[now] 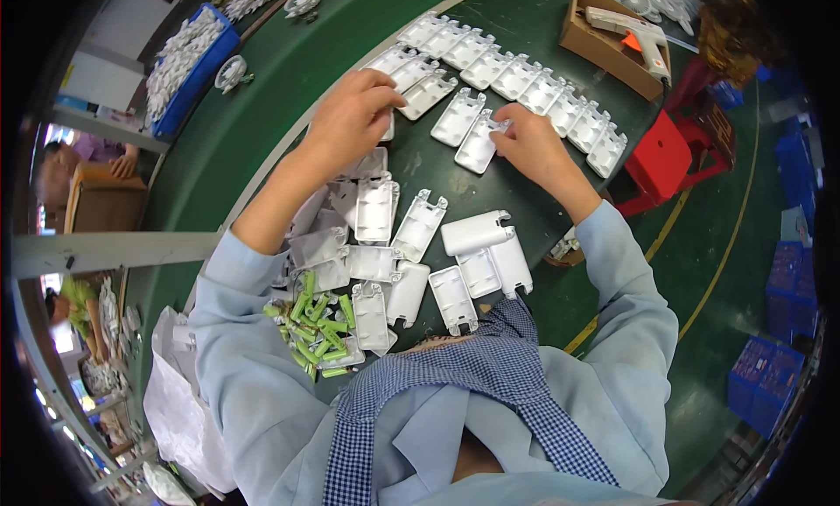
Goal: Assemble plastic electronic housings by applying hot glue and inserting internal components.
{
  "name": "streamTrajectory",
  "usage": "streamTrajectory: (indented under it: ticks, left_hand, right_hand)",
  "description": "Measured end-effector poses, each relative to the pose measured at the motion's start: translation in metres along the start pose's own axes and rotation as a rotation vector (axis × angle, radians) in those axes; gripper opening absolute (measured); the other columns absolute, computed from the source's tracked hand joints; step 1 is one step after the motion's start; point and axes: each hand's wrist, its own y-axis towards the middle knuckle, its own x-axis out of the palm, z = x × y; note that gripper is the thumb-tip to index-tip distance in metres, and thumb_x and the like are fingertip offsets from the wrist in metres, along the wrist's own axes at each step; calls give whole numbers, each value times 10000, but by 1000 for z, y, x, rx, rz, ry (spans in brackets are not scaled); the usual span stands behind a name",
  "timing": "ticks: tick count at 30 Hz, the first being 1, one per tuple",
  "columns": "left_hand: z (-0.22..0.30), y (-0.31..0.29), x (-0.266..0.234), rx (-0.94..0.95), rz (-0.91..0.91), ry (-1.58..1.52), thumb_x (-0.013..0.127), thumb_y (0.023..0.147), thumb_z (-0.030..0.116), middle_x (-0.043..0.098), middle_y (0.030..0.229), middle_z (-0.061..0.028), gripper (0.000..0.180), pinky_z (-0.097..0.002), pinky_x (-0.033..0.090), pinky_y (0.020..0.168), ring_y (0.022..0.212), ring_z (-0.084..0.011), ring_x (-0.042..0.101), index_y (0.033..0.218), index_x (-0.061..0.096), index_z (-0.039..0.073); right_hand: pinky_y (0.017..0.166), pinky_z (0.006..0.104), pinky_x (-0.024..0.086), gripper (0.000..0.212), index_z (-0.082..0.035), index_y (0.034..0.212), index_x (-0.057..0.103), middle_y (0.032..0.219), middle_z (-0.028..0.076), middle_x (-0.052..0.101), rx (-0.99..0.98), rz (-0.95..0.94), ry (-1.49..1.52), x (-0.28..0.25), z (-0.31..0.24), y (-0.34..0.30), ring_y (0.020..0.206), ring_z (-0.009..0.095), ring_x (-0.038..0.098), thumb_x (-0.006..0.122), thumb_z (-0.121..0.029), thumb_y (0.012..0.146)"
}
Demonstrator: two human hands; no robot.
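My right hand (531, 147) pinches the end of a white plastic case half (477, 145) that lies hollow side up on the dark green table. Close beside it is another white case half (457, 118). My left hand (354, 112) is curled over the table, thumb and fingers drawn together. A white shell edge (388, 130) shows under its fingertips, but what they hold is hidden. Just beyond that hand lie several white case halves (427, 94), side by side. A long slanting row of similar shells (541, 93) runs along the far side.
Loose white shells (418, 226) and a heap of green cylindrical parts with wires (319, 326) lie near my body. At the far right, a cardboard box (604, 46) holds a glue gun (639, 33). A red stool (656, 160) and blue crates (766, 375) stand right. People sit left.
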Motion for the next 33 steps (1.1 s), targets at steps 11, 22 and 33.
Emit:
streamTrajectory:
  ticks: [11,22,33]
  left_hand:
    - [57,-198,-145,-510,203,135,619,826,13,632,1007,-84,160,-342,500,761,922,-252,607,980,663,13]
    - [185,-321,-94,-716,196,97,740,670,9,545,1240,-149,526,-413,482,903,1093,-331,560,1171,598,76]
    - [137,-274,-41,-571,-76,154,649,645,16,521,1186,-125,555,-397,541,739,1059,-316,519,1184,567,121]
  right_hand:
    - [544,238,457,328,20,1183,529,884,116,709,67,-132,315,9,16,7,588,106,568,551,-143,899]
    - [535,192,398,212,3,1113,579,773,35,644,-22,-56,368,29,48,12,592,50,503,565,-138,955]
    - [545,182,403,205,-28,1089,608,759,-3,616,-30,-23,248,27,66,11,644,40,531,577,-181,957]
